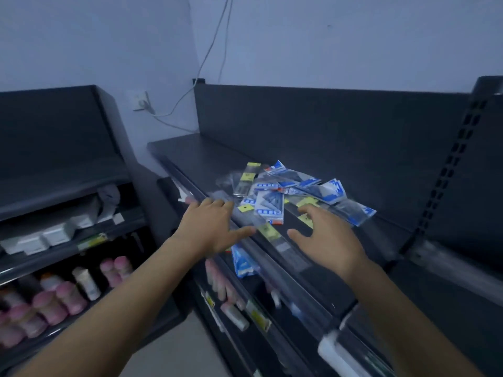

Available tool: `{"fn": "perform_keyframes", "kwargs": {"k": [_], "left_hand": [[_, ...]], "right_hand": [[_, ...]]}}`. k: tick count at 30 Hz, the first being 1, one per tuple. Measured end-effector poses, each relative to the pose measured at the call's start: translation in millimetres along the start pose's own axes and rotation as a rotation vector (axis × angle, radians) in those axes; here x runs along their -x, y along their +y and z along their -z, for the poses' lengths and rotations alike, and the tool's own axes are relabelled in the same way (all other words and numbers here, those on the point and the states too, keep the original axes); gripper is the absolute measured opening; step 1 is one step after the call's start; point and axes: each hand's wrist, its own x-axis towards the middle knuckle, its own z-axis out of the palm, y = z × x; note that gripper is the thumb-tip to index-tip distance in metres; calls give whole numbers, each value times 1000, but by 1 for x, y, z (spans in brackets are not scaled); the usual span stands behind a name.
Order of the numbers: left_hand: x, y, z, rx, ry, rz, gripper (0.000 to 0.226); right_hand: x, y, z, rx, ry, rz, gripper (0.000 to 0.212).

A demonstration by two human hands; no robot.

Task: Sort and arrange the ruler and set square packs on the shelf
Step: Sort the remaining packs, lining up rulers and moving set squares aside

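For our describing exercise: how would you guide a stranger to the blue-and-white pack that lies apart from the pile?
Start at the black metal top shelf holding the jumbled pile of clear plastic packs. Drop below its front edge, between the open left hand and open right hand. The blue-and-white pack lies there alone, on the lower shelf.

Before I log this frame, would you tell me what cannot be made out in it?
Head view only:
- Print on the packs: too small, blurred.
- Packs under the right hand: partly covered.
- Contact between the left hand and any pack: motion blur.
- Lower-shelf bottles: dim, labels unreadable.
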Motion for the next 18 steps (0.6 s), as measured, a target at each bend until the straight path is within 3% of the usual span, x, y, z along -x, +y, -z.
{"fn": "perform_keyframes", "kwargs": {"k": [3,8,11,18], "left_hand": [[-56,-31,-12,30,-26,-5,87],[-135,-71,-39,71,-64,-79,52],[-192,-90,-55,59,-76,-168,52],[-326,-113,-93,1,-57,-701,62]], "right_hand": [[-54,-10,-20,21,-46,-36,49],[-106,-21,-60,46,-175,-111,55],[-133,-24,-79,78,-208,-183,56],[-184,-45,-122,32,-54,-360,46]]}}
